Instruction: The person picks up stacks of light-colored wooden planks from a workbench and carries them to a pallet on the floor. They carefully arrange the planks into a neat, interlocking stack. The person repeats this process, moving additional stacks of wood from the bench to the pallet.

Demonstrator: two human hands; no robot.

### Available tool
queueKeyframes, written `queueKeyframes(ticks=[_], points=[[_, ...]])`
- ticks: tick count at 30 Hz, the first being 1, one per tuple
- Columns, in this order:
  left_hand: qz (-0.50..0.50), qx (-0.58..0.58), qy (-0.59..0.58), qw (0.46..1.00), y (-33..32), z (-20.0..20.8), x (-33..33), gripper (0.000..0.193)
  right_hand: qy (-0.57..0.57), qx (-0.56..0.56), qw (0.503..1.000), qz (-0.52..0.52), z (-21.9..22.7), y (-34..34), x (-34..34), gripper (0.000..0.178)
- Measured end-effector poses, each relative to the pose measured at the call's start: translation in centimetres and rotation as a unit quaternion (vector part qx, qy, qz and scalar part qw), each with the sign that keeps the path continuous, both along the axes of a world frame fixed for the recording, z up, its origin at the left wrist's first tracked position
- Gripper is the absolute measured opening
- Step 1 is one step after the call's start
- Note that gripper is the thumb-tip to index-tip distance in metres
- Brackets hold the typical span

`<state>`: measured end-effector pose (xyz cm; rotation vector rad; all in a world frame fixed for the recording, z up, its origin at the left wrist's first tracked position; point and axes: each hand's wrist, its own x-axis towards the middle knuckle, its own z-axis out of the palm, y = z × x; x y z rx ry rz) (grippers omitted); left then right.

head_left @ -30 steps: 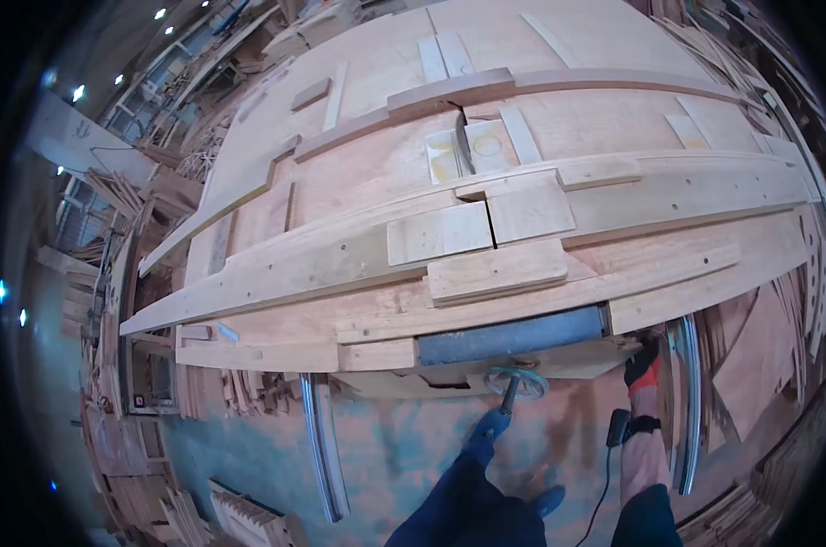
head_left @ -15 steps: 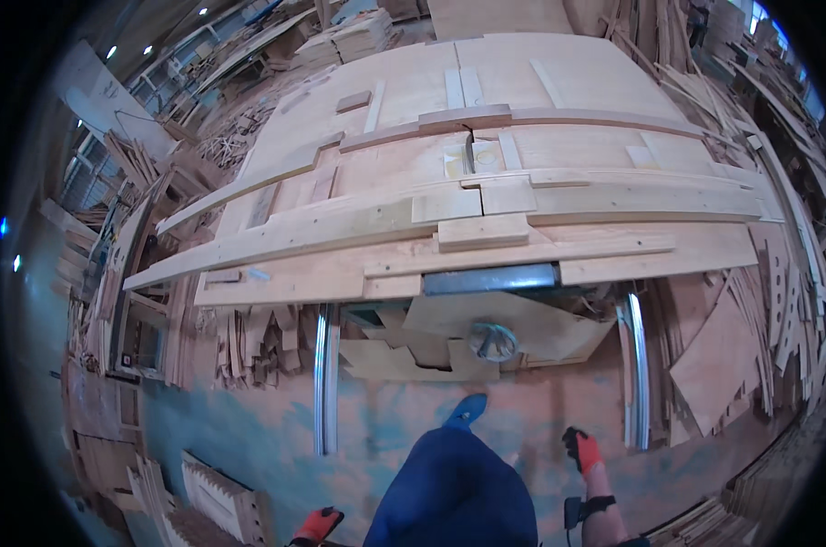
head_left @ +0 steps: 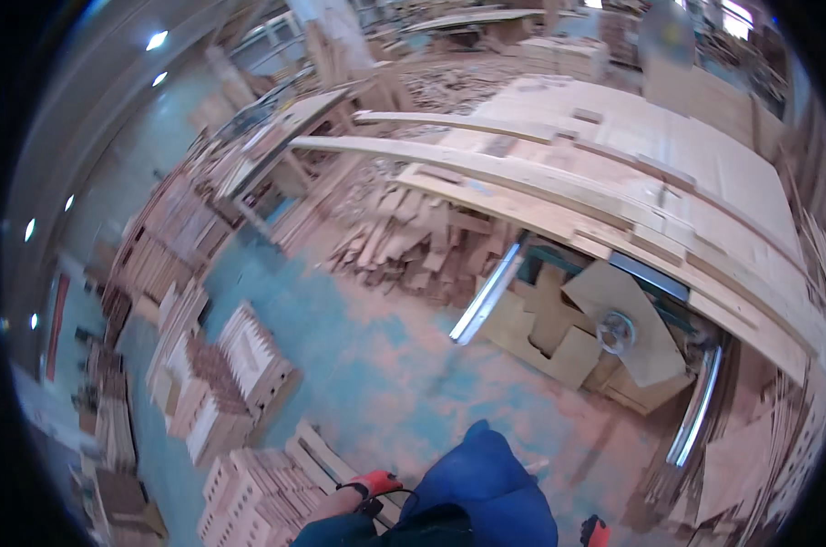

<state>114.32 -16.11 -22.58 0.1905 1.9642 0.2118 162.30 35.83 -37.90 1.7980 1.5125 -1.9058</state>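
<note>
My left hand (head_left: 374,483), in a red glove with dark fingertips, is low in the view beside my blue-clad leg (head_left: 486,479). Its fingers look loosely extended and nothing shows in them. Nearest to it are pale wooden rails (head_left: 320,459) and a stack of wooden pieces with round holes (head_left: 249,497); whether it touches them I cannot tell. My right hand (head_left: 596,531), gloved alike, is at the lower edge right of my leg, mostly cut off, its fingers too little visible to read.
A large worktable (head_left: 732,155) topped with boards and long wooden strips (head_left: 486,162) fills the upper right. Two metal rails (head_left: 490,292) jut out beneath it, around cut sheets and a clear round part (head_left: 616,333). Offcuts (head_left: 413,237) lie heaped left of it; notched wooden blocks (head_left: 253,356) stand further left.
The view has swung left, so the worktable now sits at the upper right, tilted. My left hand is further into view; my right hand has dropped toward the lower edge.
</note>
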Motion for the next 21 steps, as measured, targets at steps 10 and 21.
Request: queueKeyframes(ticks=[10, 21], points=[[0.182, 0.063, 0.067, 0.979, -8.5, 3.3, 2.8, 0.061, 0.041, 0.147, 0.978, 0.146, 6.2, 0.4, -14.3, 0.032], [0.310, -0.005, 0.046, 0.950, -30.0, 2.3, 0.4, 0.056, -0.002, 0.133, 0.941, 0.312, 19.6, -14.5, -44.5, 0.033]])
